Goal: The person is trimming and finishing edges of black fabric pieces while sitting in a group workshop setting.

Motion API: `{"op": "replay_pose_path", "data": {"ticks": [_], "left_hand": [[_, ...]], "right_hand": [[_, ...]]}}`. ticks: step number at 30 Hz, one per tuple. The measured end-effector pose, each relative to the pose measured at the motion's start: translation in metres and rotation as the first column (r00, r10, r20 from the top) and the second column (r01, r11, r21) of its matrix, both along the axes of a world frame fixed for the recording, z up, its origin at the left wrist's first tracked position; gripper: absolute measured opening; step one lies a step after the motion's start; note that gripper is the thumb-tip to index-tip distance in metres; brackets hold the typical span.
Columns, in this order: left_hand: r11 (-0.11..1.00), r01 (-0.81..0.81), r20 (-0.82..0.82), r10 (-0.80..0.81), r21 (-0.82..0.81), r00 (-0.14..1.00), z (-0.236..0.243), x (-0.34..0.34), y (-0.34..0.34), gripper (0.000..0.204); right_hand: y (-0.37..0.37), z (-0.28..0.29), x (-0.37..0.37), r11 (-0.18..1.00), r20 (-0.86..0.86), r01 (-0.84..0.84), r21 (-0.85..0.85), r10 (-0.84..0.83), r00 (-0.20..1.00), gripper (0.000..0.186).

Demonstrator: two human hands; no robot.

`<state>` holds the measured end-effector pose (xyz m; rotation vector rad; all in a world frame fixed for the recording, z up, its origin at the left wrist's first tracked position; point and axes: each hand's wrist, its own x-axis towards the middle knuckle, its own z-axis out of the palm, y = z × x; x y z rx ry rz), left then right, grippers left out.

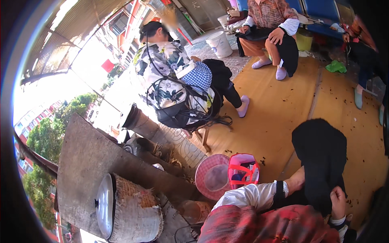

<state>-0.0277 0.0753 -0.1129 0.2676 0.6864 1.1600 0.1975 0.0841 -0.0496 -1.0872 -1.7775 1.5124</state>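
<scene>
The step in hand is judged to be the holding and spreading of a matte black, soft fabric piece (320, 152) over the lap. Its near right edge is pinched by the right hand (338, 201) – fingers curled, clamped on the fabric. The left hand (298, 179) is placed at the opposite edge; its fingertips are hidden, so whether they are closed cannot be told. For the next move, the pinch should be maintained and the far end kept supported. The fabric is seen above a yellow-brown floor mat (271, 109): broad, rounded at the far end, unpatterned – finer folds are lost in the darkness.
</scene>
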Motion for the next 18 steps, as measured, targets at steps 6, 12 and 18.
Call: {"op": "replay_pose_path", "data": {"ticks": [6,12,18], "left_hand": [[0.959,-0.131,-0.29,0.204,0.251,0.935,0.003,0.008,0.007,0.021],[0.969,-0.104,-0.33,0.176,0.225,0.928,-0.008,-0.008,0.013,0.02],[0.976,-0.106,-0.188,0.142,0.19,0.972,-0.017,0.002,0.01,0.021]], "right_hand": [[0.034,-0.057,0.039,0.975,-0.05,0.002,-0.223,-0.013,0.999,0.012],[0.064,-0.073,0.039,0.939,-0.008,-0.091,-0.332,0.094,0.996,0.019],[0.069,-0.068,0.028,0.946,-0.124,-0.068,-0.317,0.03,0.992,0.024]]}}
